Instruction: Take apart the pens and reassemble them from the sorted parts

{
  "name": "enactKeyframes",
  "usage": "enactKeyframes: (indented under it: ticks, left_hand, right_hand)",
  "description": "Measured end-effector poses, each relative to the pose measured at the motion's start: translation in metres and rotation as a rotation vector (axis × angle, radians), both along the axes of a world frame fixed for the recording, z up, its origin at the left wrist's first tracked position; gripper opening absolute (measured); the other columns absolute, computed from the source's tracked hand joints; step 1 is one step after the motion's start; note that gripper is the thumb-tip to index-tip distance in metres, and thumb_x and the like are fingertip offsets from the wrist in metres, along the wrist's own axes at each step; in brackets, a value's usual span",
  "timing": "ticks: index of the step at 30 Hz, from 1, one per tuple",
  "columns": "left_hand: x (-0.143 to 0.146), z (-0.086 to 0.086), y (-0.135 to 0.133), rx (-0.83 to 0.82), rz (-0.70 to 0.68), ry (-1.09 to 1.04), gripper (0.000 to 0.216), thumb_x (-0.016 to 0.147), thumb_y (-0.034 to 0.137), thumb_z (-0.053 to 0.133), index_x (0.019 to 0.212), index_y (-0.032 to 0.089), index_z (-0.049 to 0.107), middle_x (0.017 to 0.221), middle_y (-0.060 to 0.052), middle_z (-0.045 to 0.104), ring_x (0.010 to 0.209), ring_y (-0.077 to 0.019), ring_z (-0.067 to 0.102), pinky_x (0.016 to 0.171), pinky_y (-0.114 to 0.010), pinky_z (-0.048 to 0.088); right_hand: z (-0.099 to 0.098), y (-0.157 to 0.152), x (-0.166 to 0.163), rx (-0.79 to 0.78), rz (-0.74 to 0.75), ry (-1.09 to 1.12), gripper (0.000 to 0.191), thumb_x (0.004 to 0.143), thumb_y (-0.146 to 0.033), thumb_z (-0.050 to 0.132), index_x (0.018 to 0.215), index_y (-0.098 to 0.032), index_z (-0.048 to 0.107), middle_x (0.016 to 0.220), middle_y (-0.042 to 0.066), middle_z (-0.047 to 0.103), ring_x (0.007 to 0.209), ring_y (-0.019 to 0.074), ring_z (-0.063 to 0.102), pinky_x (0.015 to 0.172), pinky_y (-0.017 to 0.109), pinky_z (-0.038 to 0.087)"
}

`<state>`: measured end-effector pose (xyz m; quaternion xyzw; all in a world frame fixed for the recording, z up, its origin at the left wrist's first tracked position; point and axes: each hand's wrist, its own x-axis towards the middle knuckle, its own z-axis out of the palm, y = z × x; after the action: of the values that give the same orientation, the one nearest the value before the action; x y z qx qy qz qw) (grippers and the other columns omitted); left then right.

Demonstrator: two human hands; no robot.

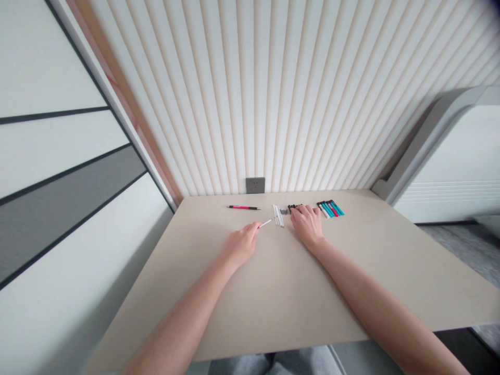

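Left hand (241, 245): fingers pinched closed around 1 thin white plastic stick with a red end (266, 222), free tip pointing right and far, just beside the row of slim white plastic tubes (278, 214). Right hand (308, 224): fingers curled down over the small black plastic pieces (295, 207); can't tell how far open the grip is or if anything is held, fingertips hidden.

Risks, my read: the stick's tip could catch the tubes and skew the row if the left hand swings right. Right fingers could scatter or roll the black pieces, or pull up 2 at once, since they lie packed together. The small dark grey pieces (284, 212), between tubes and black pieces, look easy to brush aside. Loose pinch = stick may twist or drop.

Room: tight between the 2 hands. Right of the right hand, the row of coloured pen barrels (330, 208) (teal, red, white, black ends) limits sideways travel. Far left, a red-and-black slim pen (244, 208) lies apart. Far edge of the beige flat table (273, 302) meets the white ribbed wall (253, 104), little space behind the rows. Near half of the tabletop is open beyond the forearms; right edge drops toward the floor.
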<state>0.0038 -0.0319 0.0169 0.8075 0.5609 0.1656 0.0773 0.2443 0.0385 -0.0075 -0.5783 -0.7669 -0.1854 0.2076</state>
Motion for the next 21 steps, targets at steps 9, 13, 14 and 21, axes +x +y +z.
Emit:
enactKeyframes:
  ticks: [9,13,14,21]
  left_hand:
    - [0.0013,0.0004,0.0003,-0.015,0.009,-0.009,0.029,0.098,0.022,0.031,0.123,0.028,0.046,0.113,-0.003,0.066,0.096,-0.02,0.066,0.075,-0.027,0.046]
    - [0.0013,0.0001,0.0006,-0.014,0.009,-0.011,0.029,0.099,0.023,0.031,0.123,0.028,0.047,0.114,-0.003,0.066,0.096,-0.0199,0.066,0.076,-0.028,0.046]
    - [0.0013,0.0,0.0006,-0.013,0.009,-0.011,0.029,0.099,0.023,0.031,0.123,0.028,0.047,0.114,-0.003,0.066,0.096,-0.02,0.066,0.076,-0.028,0.046]
    - [0.0017,0.0002,0.001,-0.019,0.014,-0.018,0.03,0.099,0.023,0.03,0.123,0.028,0.047,0.115,-0.003,0.066,0.098,-0.0204,0.066,0.078,-0.029,0.047]
  right_hand:
    - [-0.0003,0.001,-0.0027,-0.042,0.024,-0.021,0.023,0.09,-0.015,0.047,0.087,-0.02,0.07,0.087,0.009,0.064,0.089,0.0227,0.05,0.076,0.036,0.022]
    - [-0.0012,0.0024,-0.0021,-0.063,0.039,-0.014,0.024,0.091,-0.015,0.047,0.085,-0.019,0.07,0.089,0.009,0.066,0.089,0.0221,0.051,0.075,0.036,0.022]
    - [-0.0017,0.0029,-0.002,-0.068,0.045,-0.01,0.024,0.092,-0.016,0.047,0.085,-0.019,0.07,0.089,0.008,0.066,0.089,0.0218,0.051,0.075,0.036,0.021]
    - [-0.0026,0.0041,-0.0013,-0.083,0.058,0.012,0.026,0.096,-0.023,0.046,0.09,-0.021,0.071,0.091,0.007,0.067,0.09,0.0207,0.052,0.075,0.036,0.021]
